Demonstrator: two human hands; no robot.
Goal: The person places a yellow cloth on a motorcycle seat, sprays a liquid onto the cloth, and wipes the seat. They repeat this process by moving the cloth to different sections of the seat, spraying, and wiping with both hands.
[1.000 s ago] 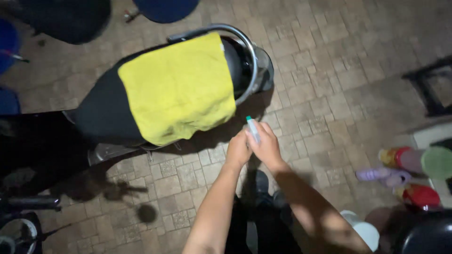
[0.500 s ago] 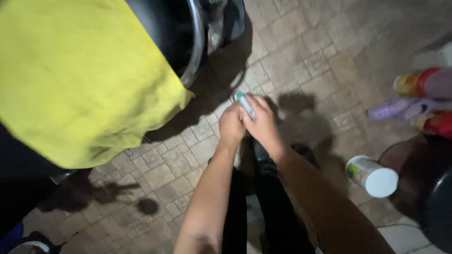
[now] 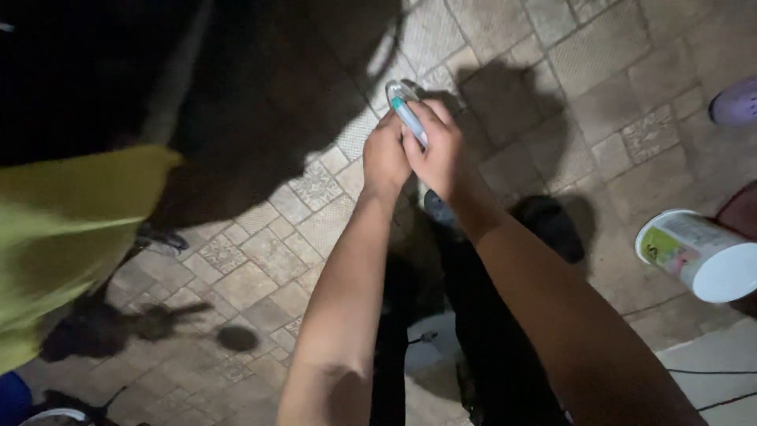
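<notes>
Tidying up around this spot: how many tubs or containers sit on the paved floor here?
1 for sure: a white round tub at the right edge, right of the right hand. A purple thing at the upper right is cut off; more may lie out of view.

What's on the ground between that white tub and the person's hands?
In the head view, only bare paving and a dark shoe lie between the white tub and the hands, left and right, which hold a small tube.

The scene is dim, lit by one hard light from above near the camera. Both arms and the tiled floor (image 3: 260, 276) below the left hand (image 3: 386, 158) show bright, while black shadow fills the area up-left. Slight motion blur softens the edges.
</notes>
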